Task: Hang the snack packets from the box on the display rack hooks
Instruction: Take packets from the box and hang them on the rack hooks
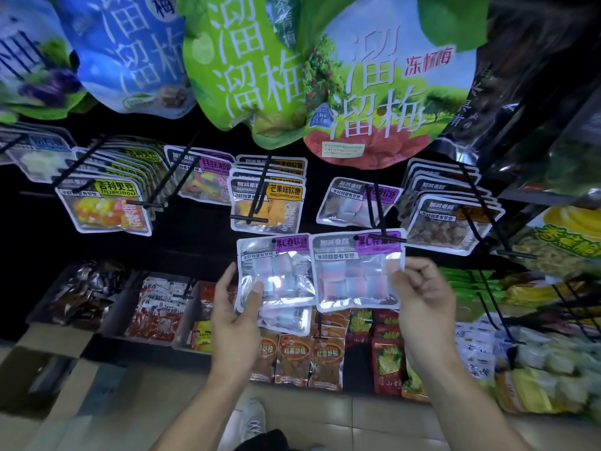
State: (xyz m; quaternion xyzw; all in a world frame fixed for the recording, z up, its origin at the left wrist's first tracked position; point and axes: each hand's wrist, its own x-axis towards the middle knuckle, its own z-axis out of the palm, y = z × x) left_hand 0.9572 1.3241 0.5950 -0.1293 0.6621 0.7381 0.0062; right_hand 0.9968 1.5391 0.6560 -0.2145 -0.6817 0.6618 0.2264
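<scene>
Holding two purple-label snack packets up in front of the display rack, both hands are raised at mid-frame with forearms reaching up from the bottom edge. Left hand (234, 315): thumb laid across the front of the left packet (276, 275), fingers behind it, grasping its lower left side; more packets of the same kind show just under it in the same grip. Right hand (422, 297): fingers curled, pinching the right edge of the right packet (356, 271). The two packets sit side by side, edges touching or slightly overlapping.

Edges and room: the top of the right packet meets the tip of a black hook (379, 219); cannot tell whether its hole is threaded on. One packet of the same kind (356, 201) hangs further back on that hook. Neighbouring hooks left and right carry mango candy packets (266, 203) and brown snack packets (452, 222), close on both sides. Large green plum bags (387, 86) hang overhead.

Containers: grey bins (110, 327) low on the rack hold red and dark wrapped snacks. A cardboard box (39, 359) stands on the tile floor (374, 421) at lower left; its contents are too blurred to tell.
</scene>
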